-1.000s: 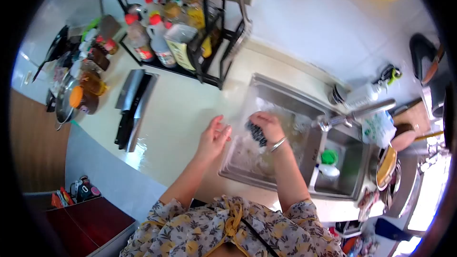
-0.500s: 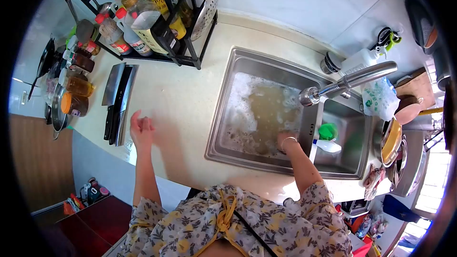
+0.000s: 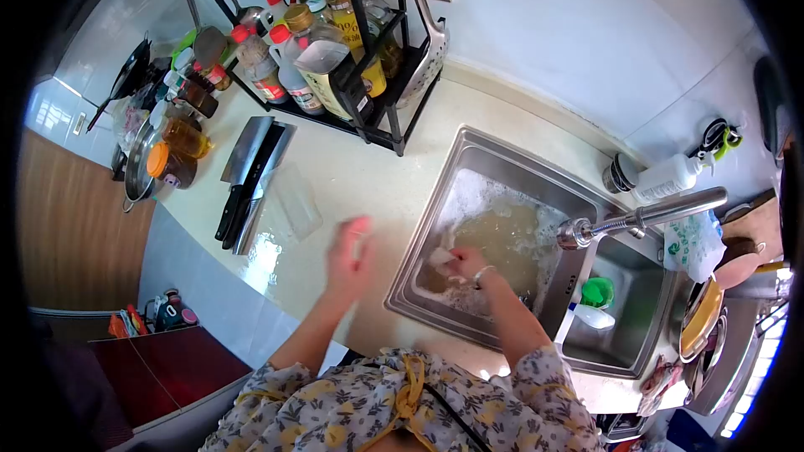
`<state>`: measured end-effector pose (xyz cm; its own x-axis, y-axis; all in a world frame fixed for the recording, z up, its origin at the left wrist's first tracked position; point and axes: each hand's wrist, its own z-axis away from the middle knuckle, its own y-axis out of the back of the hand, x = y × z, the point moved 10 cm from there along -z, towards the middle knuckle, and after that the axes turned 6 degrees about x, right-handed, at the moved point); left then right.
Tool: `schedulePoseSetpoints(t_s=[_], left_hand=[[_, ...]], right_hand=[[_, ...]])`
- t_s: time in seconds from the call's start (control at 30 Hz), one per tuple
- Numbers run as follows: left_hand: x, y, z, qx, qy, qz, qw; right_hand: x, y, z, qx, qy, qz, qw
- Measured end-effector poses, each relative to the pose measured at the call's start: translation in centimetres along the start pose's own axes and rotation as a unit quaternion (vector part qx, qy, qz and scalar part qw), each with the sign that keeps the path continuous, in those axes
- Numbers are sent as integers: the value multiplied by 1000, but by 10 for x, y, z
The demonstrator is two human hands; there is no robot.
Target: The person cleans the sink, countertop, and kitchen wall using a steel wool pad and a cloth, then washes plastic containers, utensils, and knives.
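Note:
My right hand is over the left part of the large sink basin, its fingers closed on a small whitish item I cannot make out. Cloudy, foamy water lies below it. My left hand hangs above the counter, left of the sink, its fingers smeared by motion. A clear, flat, see-through piece lies on the counter beside several knives.
A black rack with bottles stands at the back. The faucet reaches over the sink divider. A green item and a white brush are in the small basin. Jars stand at the left.
My right hand has come up from the water, now with a whitish item; a dark patterned one was in it earlier. My left hand moved from beside the knives toward the sink. The clear piece newly shows.

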<state>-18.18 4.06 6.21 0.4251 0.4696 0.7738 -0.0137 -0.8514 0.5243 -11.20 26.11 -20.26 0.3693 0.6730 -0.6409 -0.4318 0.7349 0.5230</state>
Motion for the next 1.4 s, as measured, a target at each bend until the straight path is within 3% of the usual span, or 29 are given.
schedulePoseSetpoints(t_s=[0.03, 0.07, 0.1, 0.17, 0.2, 0.27, 0.3, 0.37, 0.43, 0.5, 0.53, 0.57, 0.63, 0.67, 0.7, 0.73, 0.77, 0.83, 0.9, 0.97, 1.0, 1.03, 1.07, 1.1, 1.17, 1.2, 1.3, 1.37, 1.4], left_hand=[[5, -30, 7, -60, -14, 60, 996], [11, -56, 10, -104, 34, 140, 984], [20, -82, 13, -145, 81, 220, 961], [21, -122, 15, -148, 205, 314, 915], [29, -133, 10, -144, 202, 315, 916], [18, -179, 44, -166, 501, 463, 712], [23, -187, 44, -166, 498, 465, 713], [54, -208, 38, -195, 447, 613, 622], [59, -216, 46, -148, 471, 580, 648], [76, -229, 64, -153, 501, 603, 602], [83, -233, 71, -177, 496, 588, 614], [81, -231, 71, -188, 479, 558, 651], [94, -236, 63, -239, 398, 578, 671], [95, -234, 64, -237, 396, 580, 671], [105, -225, 63, -275, 380, 518, 716], [110, -216, 63, -309, 362, 450, 755], [111, -210, 60, -306, 364, 449, 756], [127, -198, 50, -353, 231, 401, 813], [116, -198, 47, -313, 178, 439, 823], [102, -163, 25, -241, 50, 185, 951], [99, -145, 17, -157, 15, 154, 975], [92, -142, 15, -171, 11, 151, 974], [82, -131, 8, -142, 3, 128, 982], [73, -120, 2, -114, -5, 106, 988], [50, -109, -7, -78, -8, 59, 995], [40, -104, -11, -81, -24, 33, 996], [19, -93, -41, -63, -56, -25, 996], [12, -89, -60, -43, -71, -56, 995], [10, -84, -72, -5, -68, -58, 996]], right_hand=[[-21, 33, 29, 41, -27, -120, 992], [-34, 59, 53, 81, -52, -237, 967], [-38, 65, 65, 81, -48, -232, 968], [-57, 94, 95, 157, 81, -481, 859], [-67, 98, 106, 157, 83, -478, 860], [-90, 113, 129, 181, 138, -632, 740], [-98, 112, 134, 182, 141, -630, 742], [-91, 116, 145, 308, 89, -579, 750], [-74, 104, 137, 357, 79, -550, 750], [-64, 97, 134, 377, 65, -621, 684], [-58, 107, 145, 442, 43, -525, 726], [-46, 107, 136, 441, 48, -525, 726], [-18, 111, 124, 484, 61, -579, 653], [-12, 111, 120, 451, 61, -647, 612], [-20, 124, 130, 448, 54, -667, 593], [-20, 135, 132, 443, 65, -674, 588], [-19, 143, 135, 437, 72, -681, 583], [-26, 162, 142, 438, 59, -683, 581], [-25, 168, 137, 381, 56, -695, 607], [-6, 168, 131, 410, 45, -695, 589], [23, 159, 124, 442, -8, -704, 557], [40, 149, 127, 471, -63, -710, 519], [46, 145, 132, 511, -75, -645, 563], [70, 125, 121, 518, -84, -650, 550], [130, 81, 78, 464, -227, -405, 755], [85, 85, 103, 468, -229, -542, 660], [70, 110, 91, 481, -166, -594, 624], [52, 128, 90, 452, -177, -601, 635], [45, 136, 79, 426, -170, -574, 679]])
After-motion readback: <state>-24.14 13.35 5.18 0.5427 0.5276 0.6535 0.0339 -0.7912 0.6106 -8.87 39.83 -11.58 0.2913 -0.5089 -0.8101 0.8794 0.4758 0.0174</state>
